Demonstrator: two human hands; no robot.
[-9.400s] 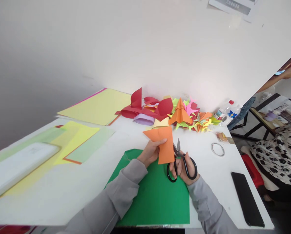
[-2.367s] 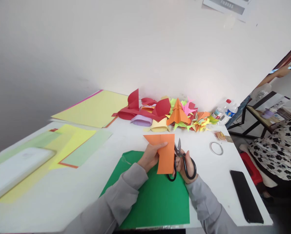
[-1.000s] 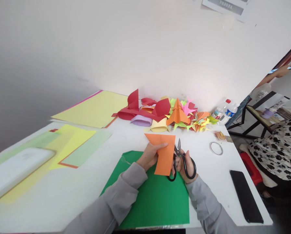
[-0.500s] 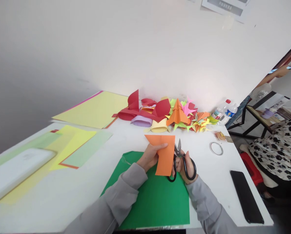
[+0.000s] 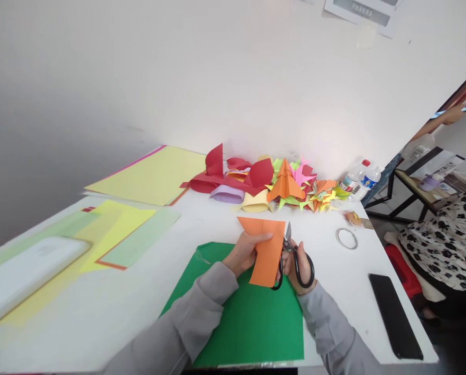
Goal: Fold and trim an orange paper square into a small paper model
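My left hand (image 5: 244,253) pinches a piece of orange paper (image 5: 270,255), its thumb lying across the front. The paper has a slanted upper left point and a long lower part that hangs down. In my right hand (image 5: 296,271) are black-handled scissors (image 5: 305,268), blades pointing up beside the paper's right edge. The paper hides one blade and part of a handle loop, so I cannot tell whether the blades touch it. Beneath both hands lies a green sheet (image 5: 252,328) on the white table (image 5: 139,317).
Folded paper shapes, among them an orange plane (image 5: 285,183) and red curled pieces (image 5: 258,174), line the wall. Yellow sheets (image 5: 147,177) and a white box-like object (image 5: 37,276) are left. Bottles (image 5: 362,182), a tape roll (image 5: 346,238), a black phone (image 5: 395,315) and a seated person (image 5: 448,239) are right.
The orange paper has shifted slightly right and tilted, its top edge now closer to the scissors and covering more of them. Over the longer span it also moved lower. Both hands keep their holds.
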